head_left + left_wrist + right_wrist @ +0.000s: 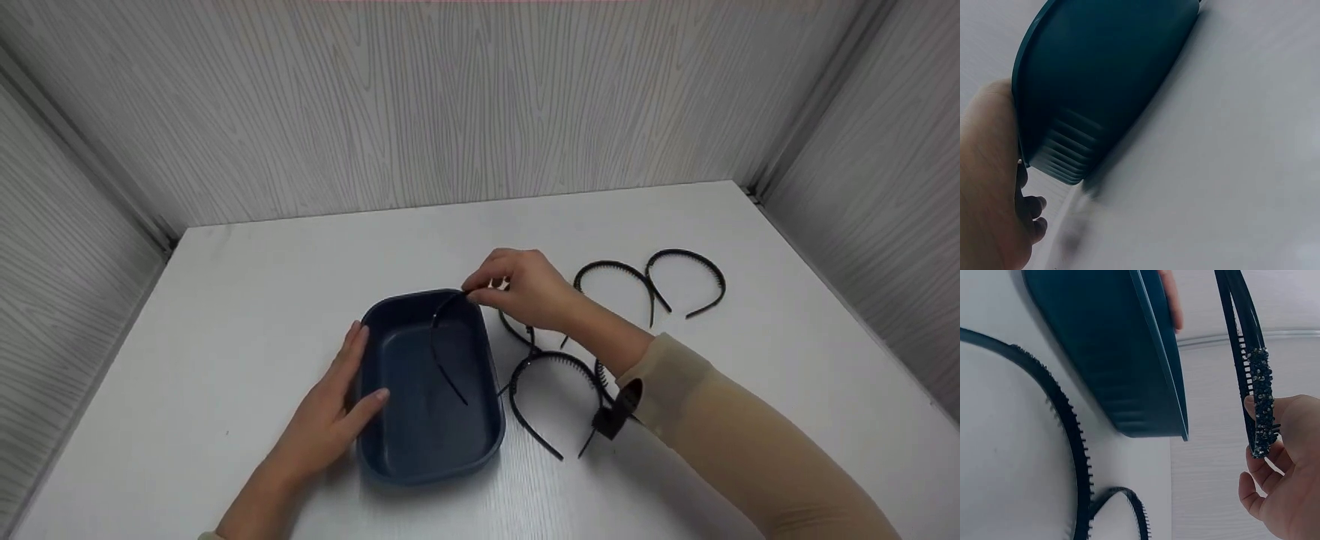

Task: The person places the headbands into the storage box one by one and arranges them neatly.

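My right hand [525, 289] pinches a black toothed headband [435, 345] near its top curve. In the right wrist view this headband [1261, 388] has a band of small glittery beads. One leg hangs over the inside of a dark blue rectangular plastic basin [420, 478]. My left hand [322, 420] holds the basin's left side, thumb over the rim and fingers along the outer wall. The left wrist view shows that hand [991, 185] against the basin's side [1106, 73].
Several black headbands lie on the white table right of the basin, including a near one [536, 435], one behind the wrist [611, 264] and a far right one [686, 253]; some overlap. My right forearm crosses above them. Grey wood-grain panels [450, 105] enclose the table.
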A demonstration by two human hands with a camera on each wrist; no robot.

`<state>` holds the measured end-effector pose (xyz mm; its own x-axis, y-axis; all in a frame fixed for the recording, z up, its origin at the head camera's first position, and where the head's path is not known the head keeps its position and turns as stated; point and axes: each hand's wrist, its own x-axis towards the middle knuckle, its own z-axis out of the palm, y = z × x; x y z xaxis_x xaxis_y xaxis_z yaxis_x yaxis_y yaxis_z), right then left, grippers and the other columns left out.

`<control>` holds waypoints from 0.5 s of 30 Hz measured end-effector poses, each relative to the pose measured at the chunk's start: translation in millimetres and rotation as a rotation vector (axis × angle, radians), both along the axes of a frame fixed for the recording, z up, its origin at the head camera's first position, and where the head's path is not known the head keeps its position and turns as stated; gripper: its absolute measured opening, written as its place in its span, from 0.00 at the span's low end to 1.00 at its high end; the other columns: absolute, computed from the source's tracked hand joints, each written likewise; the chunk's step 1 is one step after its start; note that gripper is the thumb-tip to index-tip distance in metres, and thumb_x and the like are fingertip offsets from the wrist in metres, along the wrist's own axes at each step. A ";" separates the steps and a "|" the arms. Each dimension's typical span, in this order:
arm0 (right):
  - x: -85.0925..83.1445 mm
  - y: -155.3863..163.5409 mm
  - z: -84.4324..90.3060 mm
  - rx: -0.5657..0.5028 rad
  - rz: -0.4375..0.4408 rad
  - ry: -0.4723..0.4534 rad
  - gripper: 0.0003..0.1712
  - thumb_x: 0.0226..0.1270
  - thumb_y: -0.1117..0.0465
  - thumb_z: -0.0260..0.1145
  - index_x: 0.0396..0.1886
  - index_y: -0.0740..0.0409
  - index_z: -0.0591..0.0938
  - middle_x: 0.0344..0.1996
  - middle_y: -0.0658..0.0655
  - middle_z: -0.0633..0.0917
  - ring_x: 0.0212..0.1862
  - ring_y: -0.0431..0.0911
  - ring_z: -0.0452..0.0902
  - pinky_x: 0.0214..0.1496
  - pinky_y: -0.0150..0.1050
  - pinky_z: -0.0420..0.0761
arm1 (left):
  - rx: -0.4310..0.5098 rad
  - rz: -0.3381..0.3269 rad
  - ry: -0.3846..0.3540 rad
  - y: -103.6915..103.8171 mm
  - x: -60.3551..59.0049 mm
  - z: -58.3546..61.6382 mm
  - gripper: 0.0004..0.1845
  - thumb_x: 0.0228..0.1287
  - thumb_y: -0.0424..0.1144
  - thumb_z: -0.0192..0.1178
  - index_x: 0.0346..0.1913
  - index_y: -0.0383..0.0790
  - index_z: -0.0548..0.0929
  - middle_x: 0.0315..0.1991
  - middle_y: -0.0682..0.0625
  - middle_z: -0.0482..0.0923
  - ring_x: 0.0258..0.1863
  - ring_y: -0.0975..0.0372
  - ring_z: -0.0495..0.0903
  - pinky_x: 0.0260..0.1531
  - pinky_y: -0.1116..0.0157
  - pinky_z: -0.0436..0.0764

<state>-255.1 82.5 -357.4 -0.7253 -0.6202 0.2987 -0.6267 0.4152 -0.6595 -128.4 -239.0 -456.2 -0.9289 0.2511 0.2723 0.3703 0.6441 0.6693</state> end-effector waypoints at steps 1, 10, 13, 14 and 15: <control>-0.3 -3.1 -0.4 0.001 0.003 -0.005 0.09 0.75 0.60 0.72 0.49 0.51 0.94 0.44 0.47 0.89 0.47 0.41 0.82 0.52 0.44 0.81 | 0.000 -0.001 0.002 0.0 -0.1 0.3 0.45 0.80 0.51 0.60 0.88 0.50 0.46 0.87 0.54 0.40 0.85 0.55 0.46 0.78 0.70 0.44; -3.4 -33.2 -7.0 0.024 0.020 0.013 0.09 0.74 0.59 0.73 0.49 0.53 0.94 0.44 0.50 0.89 0.46 0.42 0.82 0.52 0.47 0.83 | 0.003 -0.001 -0.052 -0.2 -0.6 1.9 0.45 0.81 0.53 0.59 0.88 0.54 0.44 0.87 0.58 0.37 0.85 0.58 0.43 0.80 0.65 0.44; -4.5 -43.3 -10.1 0.028 0.034 0.031 0.09 0.74 0.60 0.74 0.48 0.54 0.94 0.44 0.50 0.90 0.46 0.42 0.83 0.50 0.41 0.82 | 0.002 0.000 -0.055 -0.6 -0.8 1.9 0.45 0.80 0.53 0.59 0.88 0.54 0.44 0.87 0.58 0.37 0.85 0.59 0.43 0.79 0.68 0.43; -4.7 -46.4 -11.2 0.028 0.041 0.036 0.09 0.74 0.60 0.74 0.48 0.55 0.94 0.44 0.51 0.90 0.46 0.42 0.83 0.49 0.40 0.82 | 0.001 0.000 -0.054 -0.6 -0.8 1.9 0.45 0.81 0.53 0.59 0.88 0.54 0.44 0.87 0.58 0.37 0.85 0.59 0.43 0.79 0.69 0.43; -4.9 -49.3 -12.3 0.028 0.049 0.042 0.09 0.74 0.60 0.74 0.48 0.55 0.94 0.44 0.51 0.90 0.46 0.42 0.83 0.49 0.38 0.82 | 0.001 -0.001 -0.052 -0.7 -0.8 1.9 0.45 0.81 0.53 0.59 0.88 0.54 0.44 0.87 0.58 0.37 0.85 0.58 0.43 0.78 0.70 0.42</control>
